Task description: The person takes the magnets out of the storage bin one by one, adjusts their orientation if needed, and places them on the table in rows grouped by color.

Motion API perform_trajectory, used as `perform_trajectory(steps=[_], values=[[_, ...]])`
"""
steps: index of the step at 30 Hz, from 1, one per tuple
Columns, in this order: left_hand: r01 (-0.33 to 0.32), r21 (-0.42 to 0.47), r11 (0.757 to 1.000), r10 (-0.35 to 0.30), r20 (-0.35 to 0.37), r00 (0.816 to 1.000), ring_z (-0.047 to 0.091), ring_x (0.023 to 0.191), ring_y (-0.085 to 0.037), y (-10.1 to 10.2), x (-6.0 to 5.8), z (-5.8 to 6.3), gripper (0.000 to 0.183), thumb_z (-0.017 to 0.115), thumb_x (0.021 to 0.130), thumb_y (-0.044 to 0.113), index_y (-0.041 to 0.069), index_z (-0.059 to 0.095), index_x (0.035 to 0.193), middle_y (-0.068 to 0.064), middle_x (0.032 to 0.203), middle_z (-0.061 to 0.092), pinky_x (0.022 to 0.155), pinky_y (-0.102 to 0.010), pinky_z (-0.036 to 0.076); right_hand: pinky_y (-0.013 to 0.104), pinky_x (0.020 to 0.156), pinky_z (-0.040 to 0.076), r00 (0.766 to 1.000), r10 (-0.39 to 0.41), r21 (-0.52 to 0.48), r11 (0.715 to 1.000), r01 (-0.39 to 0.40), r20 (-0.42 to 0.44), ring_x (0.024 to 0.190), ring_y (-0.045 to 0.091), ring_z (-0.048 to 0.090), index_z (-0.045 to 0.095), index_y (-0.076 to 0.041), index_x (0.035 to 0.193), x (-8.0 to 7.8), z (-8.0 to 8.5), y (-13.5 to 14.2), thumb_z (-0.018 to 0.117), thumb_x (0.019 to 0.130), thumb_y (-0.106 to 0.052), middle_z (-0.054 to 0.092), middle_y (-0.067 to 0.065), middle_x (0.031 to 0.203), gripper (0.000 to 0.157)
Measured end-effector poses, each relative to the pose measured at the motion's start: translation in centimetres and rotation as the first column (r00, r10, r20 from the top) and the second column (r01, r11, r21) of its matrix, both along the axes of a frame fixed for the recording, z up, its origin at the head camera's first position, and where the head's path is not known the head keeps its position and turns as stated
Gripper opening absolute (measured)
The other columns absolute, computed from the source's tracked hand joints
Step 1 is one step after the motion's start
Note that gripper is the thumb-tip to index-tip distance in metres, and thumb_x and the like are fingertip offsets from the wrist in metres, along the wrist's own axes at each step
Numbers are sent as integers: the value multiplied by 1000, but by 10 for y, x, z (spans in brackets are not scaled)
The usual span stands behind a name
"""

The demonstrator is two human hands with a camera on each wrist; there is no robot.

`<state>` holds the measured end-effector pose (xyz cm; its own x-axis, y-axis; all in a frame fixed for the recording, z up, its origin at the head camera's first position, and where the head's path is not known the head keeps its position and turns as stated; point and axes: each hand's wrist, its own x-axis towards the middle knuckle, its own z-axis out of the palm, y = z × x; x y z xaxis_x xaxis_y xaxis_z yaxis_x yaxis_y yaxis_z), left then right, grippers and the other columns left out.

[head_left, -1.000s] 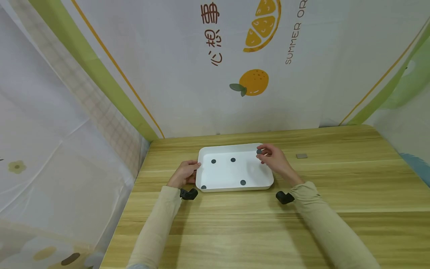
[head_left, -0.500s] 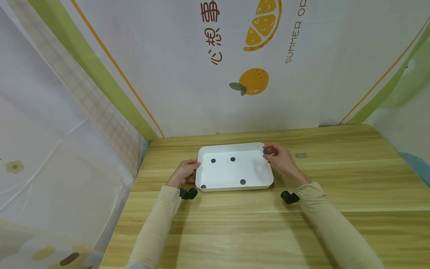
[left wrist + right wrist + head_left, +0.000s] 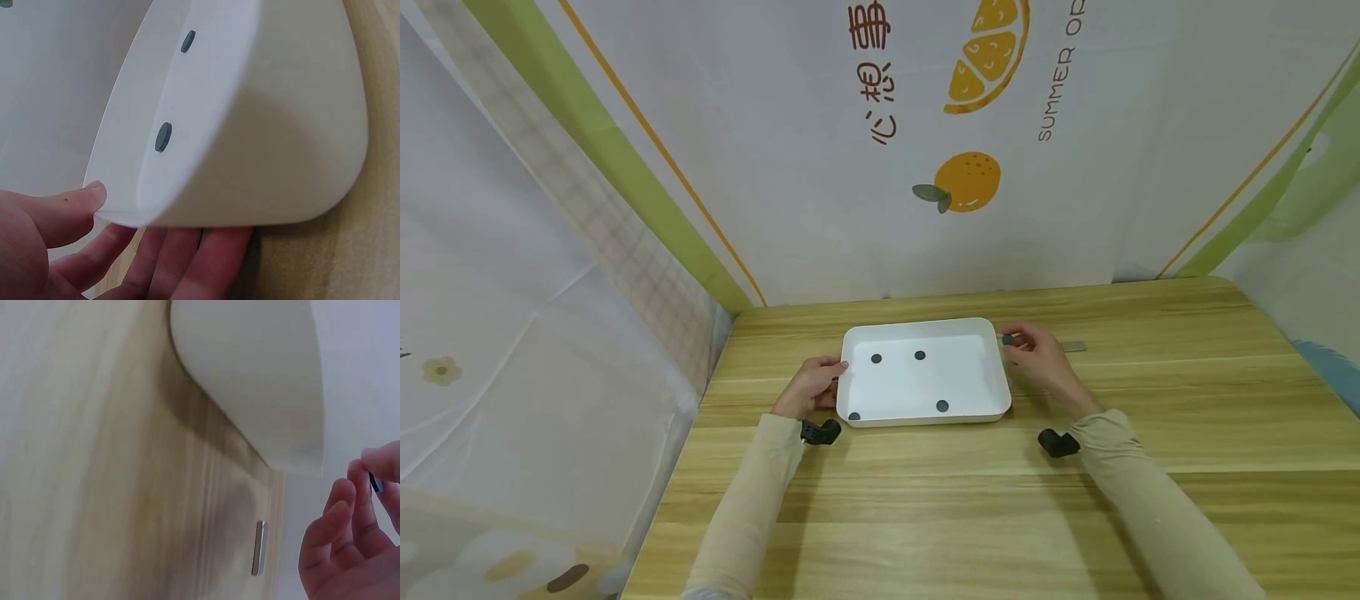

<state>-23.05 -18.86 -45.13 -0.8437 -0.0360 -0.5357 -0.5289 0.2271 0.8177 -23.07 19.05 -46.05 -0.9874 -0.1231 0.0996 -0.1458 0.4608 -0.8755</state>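
A white rectangular tray with rounded corners rests on the wooden table. My left hand grips its left end; in the left wrist view the thumb lies at the rim and the fingers are against the outer wall. Several dark grey round discs lie inside: one disc and another disc toward the back, one disc near the front wall, and one disc partly hidden at the front left corner. Just outside the tray's right end, my right hand pinches another dark disc between thumb and fingertip.
A small flat grey rectangular piece lies on the table right of the tray, partly behind my right hand. A white curtain printed with fruit hangs behind the table's back edge. More curtain hangs on the left.
My right hand has moved right, from above the tray's back right corner to just outside its right end, still pinching the disc. Left hand and tray have stayed in place.
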Motion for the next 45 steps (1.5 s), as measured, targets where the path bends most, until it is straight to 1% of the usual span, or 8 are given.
perform_trajectory(steps=[6,13,20,25,29,36,41,45], values=[[1,6,1000,-1,2,1000,66,82,-16,1,1,0,44,53,100,22,5,46,140,-14,118,62,66,-35,59,19,65,50,1000,-18,24,1000,18,-6,80,17,57,58,3,122,-1,-4,12,61,93,-7,62,24,106,31],[1,10,1000,-1,4,1000,65,84,-17,1,2,2,44,53,100,22,5,45,141,-15,121,61,66,-34,59,19,63,48,999,-36,61,997,38,-29,75,11,55,60,3,120,-2,-8,21,64,91,-8,62,22,101,31],[7,3,1000,-7,0,1000,65,84,-17,1,1,2,44,52,101,23,5,45,141,-15,120,60,65,-33,59,21,63,48,999,-18,119,993,22,-31,76,17,56,60,3,116,0,-12,25,62,90,-5,64,22,100,28],[4,9,1000,-4,4,1000,64,84,-18,1,0,1,45,53,100,23,5,44,141,-14,118,60,65,-33,59,27,70,47,999,-10,161,987,17,-45,83,24,59,63,3,112,2,-14,24,64,89,-6,62,20,97,25],[5,16,1000,-5,0,1000,64,82,-18,0,1,1,46,52,101,23,4,43,142,-15,117,60,64,-34,59,30,72,43,999,-8,192,981,17,-45,88,29,56,66,3,110,4,-13,22,66,87,-6,60,20,98,24],[10,21,1000,-10,-8,1000,64,82,-18,-1,1,1,45,52,101,23,3,44,140,-15,115,60,63,-34,59,31,72,42,998,19,257,966,-3,-58,88,30,54,67,5,109,4,-17,21,67,86,-5,59,22,97,25],[13,32,999,-13,-12,1000,64,84,-19,-1,1,0,46,52,101,23,3,44,141,-16,120,59,65,-34,59,33,74,44,998,42,266,964,-26,-55,90,33,57,67,6,109,2,-21,23,67,85,-4,61,24,99,26],[13,37,999,-12,-17,1000,64,81,-18,-1,1,0,45,53,101,22,3,45,140,-16,117,61,64,-34,58,35,76,45,997,54,277,960,-37,-52,91,33,58,67,6,108,1,-25,23,66,84,-5,62,24,100,27]])
